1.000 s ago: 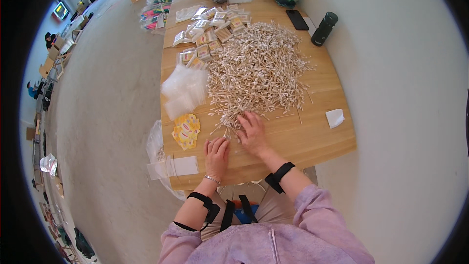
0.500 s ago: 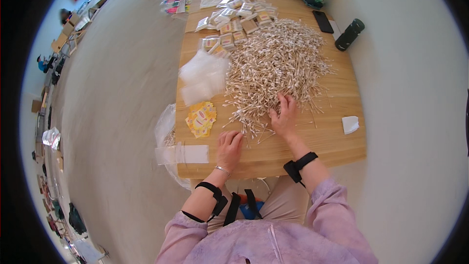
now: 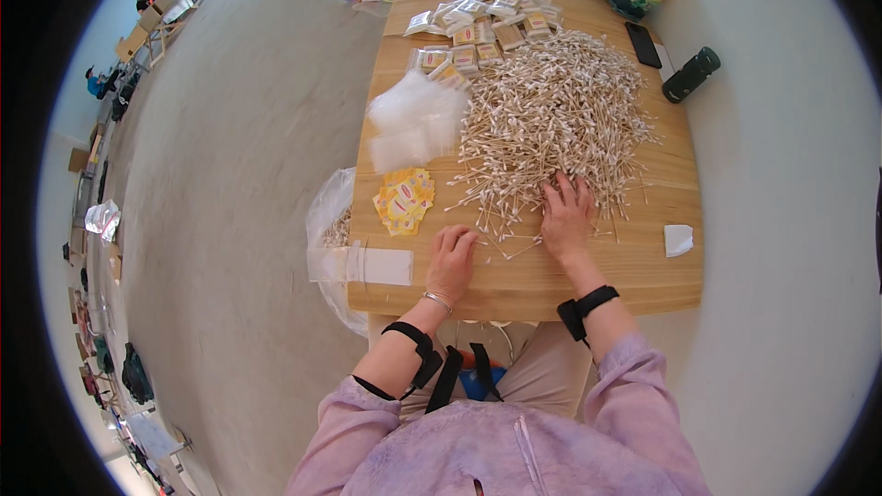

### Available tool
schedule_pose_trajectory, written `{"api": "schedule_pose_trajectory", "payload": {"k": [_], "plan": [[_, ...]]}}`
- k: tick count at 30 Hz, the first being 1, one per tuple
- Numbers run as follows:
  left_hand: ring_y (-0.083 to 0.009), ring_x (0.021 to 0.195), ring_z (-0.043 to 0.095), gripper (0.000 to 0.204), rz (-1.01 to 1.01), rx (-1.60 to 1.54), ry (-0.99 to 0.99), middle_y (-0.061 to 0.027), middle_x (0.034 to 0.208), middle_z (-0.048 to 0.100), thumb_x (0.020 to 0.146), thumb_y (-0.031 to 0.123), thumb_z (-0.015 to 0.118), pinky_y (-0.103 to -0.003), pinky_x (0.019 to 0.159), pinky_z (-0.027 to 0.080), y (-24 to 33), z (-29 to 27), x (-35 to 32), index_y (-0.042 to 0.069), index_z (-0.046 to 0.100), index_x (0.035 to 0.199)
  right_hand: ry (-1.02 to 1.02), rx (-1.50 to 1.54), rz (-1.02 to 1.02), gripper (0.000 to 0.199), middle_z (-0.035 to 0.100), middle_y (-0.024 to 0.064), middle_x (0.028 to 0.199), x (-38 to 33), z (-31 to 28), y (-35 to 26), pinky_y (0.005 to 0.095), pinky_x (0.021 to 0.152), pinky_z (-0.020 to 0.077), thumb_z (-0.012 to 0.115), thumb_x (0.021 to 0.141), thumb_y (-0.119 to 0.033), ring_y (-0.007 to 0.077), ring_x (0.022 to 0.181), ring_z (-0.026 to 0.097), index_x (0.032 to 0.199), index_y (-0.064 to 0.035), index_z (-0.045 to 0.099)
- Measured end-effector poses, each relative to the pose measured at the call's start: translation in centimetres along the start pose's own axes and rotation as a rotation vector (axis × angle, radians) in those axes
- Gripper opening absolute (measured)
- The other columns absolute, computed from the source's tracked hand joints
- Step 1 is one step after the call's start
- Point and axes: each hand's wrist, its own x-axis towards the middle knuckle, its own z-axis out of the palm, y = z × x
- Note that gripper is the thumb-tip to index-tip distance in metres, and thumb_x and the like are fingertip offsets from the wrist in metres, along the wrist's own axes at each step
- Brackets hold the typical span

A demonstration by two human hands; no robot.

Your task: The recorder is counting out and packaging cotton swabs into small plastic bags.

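- Right hand (image 3: pixel 567 216) of the person before me lies half open, fingers apart and fingertips at the near edge of the heap of cotton swabs (image 3: pixel 560 101); I cannot tell whether it grips any.
- That heap spreads at 12 o'clock from this hand, over the wooden table (image 3: pixel 634 280).
- Left hand (image 3: pixel 451 262) sits at 8 o'clock from the right, fingers curled, a few stray swabs beside its tips; whether it holds anything, I cannot tell.
- Yellow cards (image 3: pixel 404 202) lie at 11 o'clock from the left hand, with clear bags (image 3: pixel 418 119) at 12 from them.
- Filled packs (image 3: pixel 478 32) sit between 10 and 11 from the heap's middle.
- At 2 o'clock from that middle: 1 black phone (image 3: pixel 643 45), with 1 dark bottle (image 3: pixel 691 74) at 4 from it.
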Motion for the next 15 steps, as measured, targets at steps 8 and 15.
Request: {"api": "schedule_pose_trajectory", "payload": {"k": [8,15], "plan": [[-0.0308,0.101,0.051,0.026,-0.010,0.023,0.107,-0.0110,0.105,0.057,0.079,0.003,0.062,-0.040,0.088,0.043,-1.4,0.1,4.6,0.004,0.062,0.104,-0.046,0.228,0.007,0.032,0.053,0.0027,0.116,-4.0,0.2,-6.1,0.0435,0.097,0.0321,0.065,0.078,-0.021,0.0261,0.115,0.043,0.109,-0.0148,0.061],[-0.0313,0.095,0.053,0.017,-0.067,-0.033,-0.004,-0.0120,0.097,0.058,0.079,0.005,0.064,-0.038,0.085,0.044,-3.2,0.1,5.4,0.005,0.066,0.096,0.122,0.041,0.226,0.027,0.054,0.0020,0.115,-3.3,-1.7,-2.6,0.0430,0.098,0.0308,0.065,0.077,-0.021,0.0262,0.114,0.043,0.104,-0.0144,0.064]]}}
